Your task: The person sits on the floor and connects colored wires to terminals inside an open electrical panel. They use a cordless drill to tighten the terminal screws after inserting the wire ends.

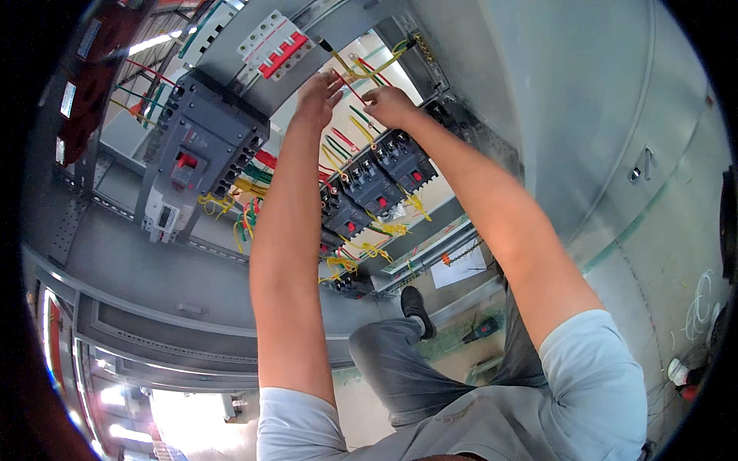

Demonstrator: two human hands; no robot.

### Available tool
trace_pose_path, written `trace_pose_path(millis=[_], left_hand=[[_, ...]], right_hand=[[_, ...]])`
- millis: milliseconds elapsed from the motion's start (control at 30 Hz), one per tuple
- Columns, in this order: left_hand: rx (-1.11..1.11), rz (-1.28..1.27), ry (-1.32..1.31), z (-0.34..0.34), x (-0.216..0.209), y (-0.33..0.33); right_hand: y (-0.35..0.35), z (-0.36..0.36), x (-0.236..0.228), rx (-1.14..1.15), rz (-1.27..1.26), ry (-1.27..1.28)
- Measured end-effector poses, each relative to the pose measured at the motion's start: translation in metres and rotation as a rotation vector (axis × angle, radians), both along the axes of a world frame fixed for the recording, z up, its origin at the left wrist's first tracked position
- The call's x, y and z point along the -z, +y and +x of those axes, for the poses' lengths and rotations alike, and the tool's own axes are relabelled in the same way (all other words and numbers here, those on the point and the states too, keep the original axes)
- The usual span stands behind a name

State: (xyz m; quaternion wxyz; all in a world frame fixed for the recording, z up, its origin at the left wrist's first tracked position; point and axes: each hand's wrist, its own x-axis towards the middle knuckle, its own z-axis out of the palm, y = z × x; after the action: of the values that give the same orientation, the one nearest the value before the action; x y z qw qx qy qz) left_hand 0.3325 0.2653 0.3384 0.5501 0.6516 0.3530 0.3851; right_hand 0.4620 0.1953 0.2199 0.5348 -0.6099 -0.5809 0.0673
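A thin red wire (351, 90) stretches between my two hands inside a grey metal cabinet. At its upper left end, my left hand (315, 100) has its fingertips closed on it, just below a white miniature circuit breaker (274, 46) with a red toggle bar. My right hand (388, 106) pinches the other end between thumb and fingers. Below the hands, several black moulded-case breakers (374, 188) stand in a slanting row, with red, yellow and green wires (344, 138) rising from their terminals. A yellow-green wire (361, 74) runs just above my hands.
A larger grey breaker (196, 142) is mounted at left, with a small white meter (163, 217) beneath it. Bundled yellow wires (338, 266) hang below the breakers. A grey door with a latch (642, 165) is at right. A black tool (481, 330) lies near my leg.
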Motion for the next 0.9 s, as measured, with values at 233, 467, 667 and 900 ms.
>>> trace_pose_path(millis=[233,467,667,900], left_hand=[[0.256,0.134,0.066,-0.015,-0.007,-0.044],[0.6,0.408,0.462,-0.053,-0.012,-0.09],[0.769,0.722,0.783,-0.035,-0.023,-0.096],[0.683,1.038,0.991,0.001,0.01,-0.106]], right_hand=[[-0.008,0.01,0.011,-0.002,0.098,0.073],[-0.016,0.008,0.004,-0.112,0.008,0.217],[-0.026,0.011,-0.004,-0.185,-0.035,0.259],[0.014,0.039,0.016,-0.334,-0.002,0.383]])
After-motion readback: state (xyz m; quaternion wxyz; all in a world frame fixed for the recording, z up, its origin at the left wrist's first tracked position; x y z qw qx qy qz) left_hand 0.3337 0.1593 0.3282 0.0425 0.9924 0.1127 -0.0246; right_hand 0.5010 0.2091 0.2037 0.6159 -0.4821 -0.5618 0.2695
